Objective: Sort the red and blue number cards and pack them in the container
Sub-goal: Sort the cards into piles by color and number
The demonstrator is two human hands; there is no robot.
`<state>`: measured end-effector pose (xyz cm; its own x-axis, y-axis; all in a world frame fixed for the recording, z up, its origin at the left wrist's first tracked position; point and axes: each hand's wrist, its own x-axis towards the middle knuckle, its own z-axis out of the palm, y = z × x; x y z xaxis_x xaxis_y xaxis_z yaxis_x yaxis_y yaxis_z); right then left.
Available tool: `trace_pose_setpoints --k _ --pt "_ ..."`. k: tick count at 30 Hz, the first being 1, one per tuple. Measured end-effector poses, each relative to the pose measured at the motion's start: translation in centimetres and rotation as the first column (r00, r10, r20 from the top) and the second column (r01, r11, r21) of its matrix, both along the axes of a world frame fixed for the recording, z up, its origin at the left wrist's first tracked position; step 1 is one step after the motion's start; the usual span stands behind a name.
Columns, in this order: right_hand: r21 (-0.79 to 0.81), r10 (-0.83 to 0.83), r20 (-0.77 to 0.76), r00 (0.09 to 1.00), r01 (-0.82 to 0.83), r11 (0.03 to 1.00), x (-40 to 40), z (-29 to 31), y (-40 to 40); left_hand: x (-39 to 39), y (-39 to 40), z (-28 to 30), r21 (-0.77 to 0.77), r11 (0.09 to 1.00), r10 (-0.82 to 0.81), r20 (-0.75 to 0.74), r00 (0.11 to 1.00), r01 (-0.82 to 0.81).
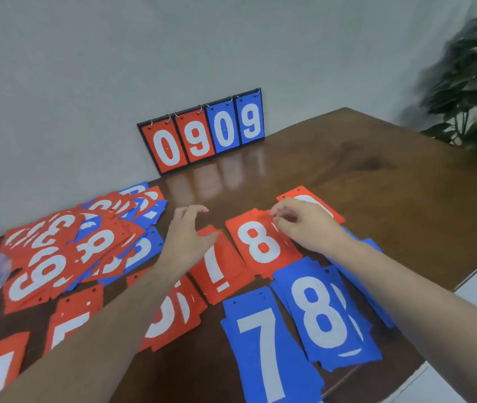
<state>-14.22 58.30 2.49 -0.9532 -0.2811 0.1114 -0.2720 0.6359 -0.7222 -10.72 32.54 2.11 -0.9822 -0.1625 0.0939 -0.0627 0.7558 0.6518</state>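
On the wooden table [347,170], sorted stacks of red 7s [220,269], red 8s [260,245], blue 7s [266,344] and blue 8s [324,315] lie ready; a mixed heap [86,242] remains at the left. Left hand [186,239] hovers spread; right hand [304,225] pinches the red 8s' top edge. Nothing appears packed yet.

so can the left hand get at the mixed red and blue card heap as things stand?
Probably yes. The left hand hovers open beside the mixed red and blue card heap, with nothing between them.

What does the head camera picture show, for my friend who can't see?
Two hands sort number cards on a wooden table: the right hand pinches the red 8 pile, the left hand hovers open over the red 7 pile. A scoreboard shows 0909.
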Motion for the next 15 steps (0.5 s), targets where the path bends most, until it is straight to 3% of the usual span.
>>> trace_pose_setpoints --k 15 --pt "0.009 0.287 0.019 0.958 -0.287 0.958 3.0 -0.2 -17.0 12.2 -17.0 0.4 0.023 0.953 0.302 -0.007 0.953 -0.302"
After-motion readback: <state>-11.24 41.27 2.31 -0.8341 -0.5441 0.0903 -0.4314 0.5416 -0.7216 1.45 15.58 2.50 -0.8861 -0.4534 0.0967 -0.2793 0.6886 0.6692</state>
